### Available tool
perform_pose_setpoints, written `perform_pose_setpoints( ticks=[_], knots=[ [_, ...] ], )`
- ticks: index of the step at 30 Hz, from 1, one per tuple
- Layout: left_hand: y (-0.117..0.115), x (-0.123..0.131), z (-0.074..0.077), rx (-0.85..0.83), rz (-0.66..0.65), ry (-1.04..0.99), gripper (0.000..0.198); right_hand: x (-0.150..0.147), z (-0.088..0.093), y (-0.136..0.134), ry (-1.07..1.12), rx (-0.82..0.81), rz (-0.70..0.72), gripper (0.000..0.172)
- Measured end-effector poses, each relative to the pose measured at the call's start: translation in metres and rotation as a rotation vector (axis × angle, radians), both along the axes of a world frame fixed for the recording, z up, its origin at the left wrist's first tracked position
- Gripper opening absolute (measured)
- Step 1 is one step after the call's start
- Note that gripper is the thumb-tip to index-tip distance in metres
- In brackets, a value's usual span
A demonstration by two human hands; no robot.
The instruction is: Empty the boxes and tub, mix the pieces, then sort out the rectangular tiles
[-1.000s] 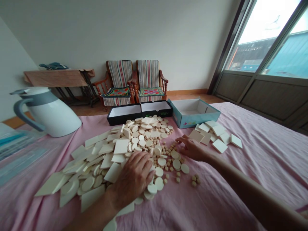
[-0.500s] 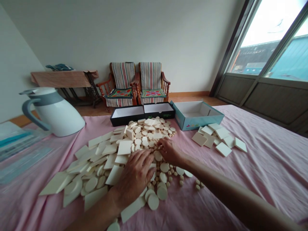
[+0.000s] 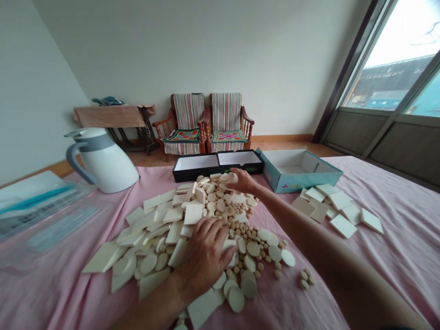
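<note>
A big heap of cream-coloured pieces (image 3: 192,215), squares, round discs and small pellets, lies on the pink cloth (image 3: 395,256). My left hand (image 3: 204,256) rests palm down on the near middle of the heap, fingers spread over discs. My right hand (image 3: 240,179) reaches to the far edge of the heap, close to the black box (image 3: 220,165), with its fingers closed on a cream piece (image 3: 227,178). A smaller group of square tiles (image 3: 337,208) lies to the right.
An open teal box (image 3: 299,172) stands behind the square tiles. A white jug (image 3: 103,160) is at the back left, and clear plastic packets (image 3: 37,211) lie at the left edge. Two striped chairs (image 3: 209,121) and a small table stand by the far wall.
My right hand has moved from the right side of the heap across it to the far edge by the black box and closed on a piece. The left hand has hardly shifted.
</note>
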State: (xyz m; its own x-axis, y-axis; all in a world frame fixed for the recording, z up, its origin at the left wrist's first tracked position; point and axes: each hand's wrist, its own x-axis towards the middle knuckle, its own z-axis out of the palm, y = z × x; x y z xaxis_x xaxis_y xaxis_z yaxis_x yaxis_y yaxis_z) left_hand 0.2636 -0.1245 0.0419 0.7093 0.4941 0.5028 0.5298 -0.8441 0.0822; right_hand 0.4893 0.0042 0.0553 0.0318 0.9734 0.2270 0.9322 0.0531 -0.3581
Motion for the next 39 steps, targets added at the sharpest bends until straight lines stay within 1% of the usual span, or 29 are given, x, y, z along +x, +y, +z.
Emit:
perform_pose_setpoints(
  ticks=[2, 4, 5, 7, 9, 11, 12, 13, 15, 18, 21, 22, 24, 25, 26, 27, 30, 32, 34, 36, 39],
  knots=[
    [0.0, 0.0, -0.001, -0.011, -0.001, -0.002, 0.028, -0.003, -0.001, 0.012, -0.02, -0.041, -0.016, 0.077],
    [-0.001, 0.0, -0.002, -0.024, 0.002, 0.003, 0.027, -0.008, 0.001, 0.014, -0.048, -0.065, -0.011, 0.08],
    [-0.001, -0.001, -0.002, -0.032, 0.003, 0.006, 0.028, -0.012, 0.002, 0.011, -0.067, -0.067, 0.006, 0.078],
    [-0.002, -0.001, -0.002, -0.044, 0.002, 0.012, 0.028, -0.019, 0.009, 0.0, -0.11, -0.054, 0.075, 0.07],
    [-0.002, -0.001, -0.002, -0.05, -0.001, 0.014, 0.027, -0.024, 0.017, -0.017, -0.177, -0.013, 0.192, 0.063],
    [-0.002, -0.001, -0.002, -0.053, -0.002, 0.013, 0.027, -0.025, 0.025, -0.035, -0.266, 0.064, 0.276, 0.064],
    [-0.002, -0.001, -0.002, -0.055, -0.001, 0.011, 0.027, -0.022, 0.028, -0.043, -0.299, 0.102, 0.279, 0.066],
    [-0.002, -0.001, -0.002, -0.057, 0.001, 0.01, 0.027, -0.016, 0.03, -0.051, -0.32, 0.128, 0.253, 0.067],
    [-0.002, -0.001, -0.002, -0.062, 0.002, 0.012, 0.027, 0.003, 0.032, -0.068, -0.316, 0.113, 0.139, 0.063],
    [-0.002, -0.001, -0.002, -0.063, 0.003, 0.019, 0.026, 0.044, 0.028, -0.097, -0.332, -0.025, -0.017, 0.052],
    [-0.002, -0.001, -0.002, -0.057, 0.011, 0.024, 0.026, 0.083, 0.023, -0.129, -0.415, -0.177, -0.132, 0.043],
    [-0.002, -0.001, -0.003, -0.054, 0.012, 0.024, 0.026, 0.092, 0.022, -0.138, -0.452, -0.194, -0.184, 0.042],
    [-0.001, -0.001, -0.003, -0.047, 0.009, 0.021, 0.026, 0.101, 0.022, -0.148, -0.508, -0.151, -0.289, 0.042],
    [-0.001, -0.001, -0.003, -0.043, 0.008, 0.019, 0.025, 0.1, 0.022, -0.147, -0.51, -0.105, -0.322, 0.043],
    [-0.001, 0.0, -0.003, -0.041, 0.007, 0.018, 0.025, 0.096, 0.021, -0.144, -0.484, -0.057, -0.323, 0.043],
    [-0.001, -0.001, -0.003, -0.04, 0.006, 0.018, 0.026, 0.088, 0.021, -0.137, -0.434, -0.013, -0.286, 0.043],
    [-0.002, -0.001, -0.003, -0.045, 0.006, 0.019, 0.026, 0.053, 0.016, -0.101, -0.236, 0.058, -0.058, 0.04],
    [-0.002, -0.001, -0.002, -0.052, 0.005, 0.022, 0.026, 0.025, 0.011, -0.075, -0.17, 0.063, 0.029, 0.042],
    [-0.002, -0.002, -0.002, -0.055, 0.002, 0.023, 0.026, 0.0, 0.007, -0.052, -0.158, 0.035, 0.027, 0.045],
    [-0.001, -0.002, -0.003, -0.052, -0.002, 0.022, 0.027, -0.017, 0.004, -0.037, -0.16, 0.012, -0.003, 0.044],
    [-0.001, -0.002, -0.004, -0.042, -0.003, 0.015, 0.027, -0.029, -0.001, -0.031, -0.158, 0.003, -0.024, 0.037]
  ],
)
